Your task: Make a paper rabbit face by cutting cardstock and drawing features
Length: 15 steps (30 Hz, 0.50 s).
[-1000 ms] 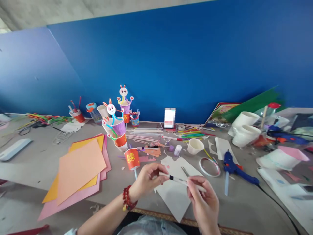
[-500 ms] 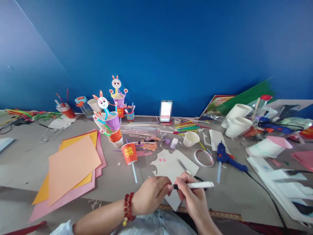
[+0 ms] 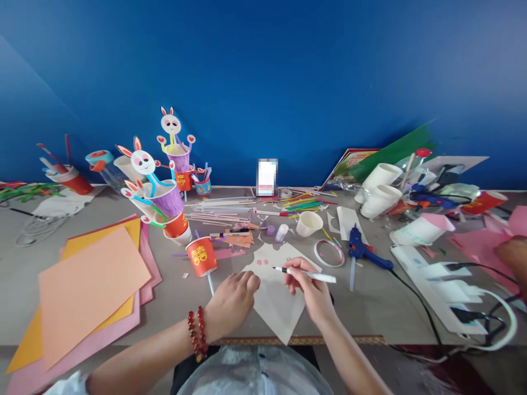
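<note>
My right hand (image 3: 309, 291) grips a white marker pen (image 3: 307, 274), uncapped, with its dark tip pointing left over a white paper sheet (image 3: 275, 299) that bears two pink dots. My left hand (image 3: 233, 299), with a red bead bracelet on the wrist, rests in a loose fist on the left edge of that sheet; what it holds, if anything, is hidden. An orange paper cup (image 3: 201, 256) on a stick lies just beyond the left hand.
Coloured paper sheets (image 3: 88, 285) lie at the left. Bunny cup crafts (image 3: 158, 189) stand behind them. A blue glue gun (image 3: 364, 252) with cord, a tape ring (image 3: 329, 253), white cups (image 3: 379, 189), straws and scraps fill the right. Another person's arm (image 3: 513, 258) shows at the far right.
Both hands held the pen together, left hand at its black cap end. Now the pen is uncapped in the right hand over the paper, and the left hand rests on the sheet.
</note>
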Available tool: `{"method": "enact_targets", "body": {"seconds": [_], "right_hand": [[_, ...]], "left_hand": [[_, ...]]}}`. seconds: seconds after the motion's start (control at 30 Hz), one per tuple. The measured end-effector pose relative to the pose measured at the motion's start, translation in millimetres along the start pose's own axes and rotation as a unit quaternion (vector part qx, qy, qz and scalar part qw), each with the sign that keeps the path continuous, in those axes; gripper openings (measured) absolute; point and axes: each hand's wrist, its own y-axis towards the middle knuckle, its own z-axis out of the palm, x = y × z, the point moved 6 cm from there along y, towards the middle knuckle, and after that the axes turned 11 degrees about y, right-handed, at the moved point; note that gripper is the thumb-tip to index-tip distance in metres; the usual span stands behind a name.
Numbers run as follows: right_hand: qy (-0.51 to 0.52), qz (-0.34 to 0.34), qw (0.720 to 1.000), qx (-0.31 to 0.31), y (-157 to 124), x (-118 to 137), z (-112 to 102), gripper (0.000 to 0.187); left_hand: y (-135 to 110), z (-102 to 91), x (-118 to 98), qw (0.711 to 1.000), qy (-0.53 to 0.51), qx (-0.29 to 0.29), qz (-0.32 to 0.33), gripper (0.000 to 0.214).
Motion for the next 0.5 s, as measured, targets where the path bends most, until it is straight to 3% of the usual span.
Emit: {"method": "enact_targets", "body": {"seconds": [0.1, 0.27, 0.5], "right_hand": [[-0.027, -0.002, 0.999, 0.019, 13, -9, 11, 0.026], [-0.087, -0.034, 0.995, 0.025, 27, -18, 15, 0.021], [-0.206, -0.092, 0.974, 0.025, 35, -23, 20, 0.01]], "left_hand": [[9, 1.3, -1, 0.999, 0.037, 0.009, 0.034, 0.015], [14, 7.6, -8, 0.985, 0.128, -0.061, 0.098, 0.015], [11, 31.8, -7, 0.98, 0.144, -0.099, 0.096, 0.026]]}}
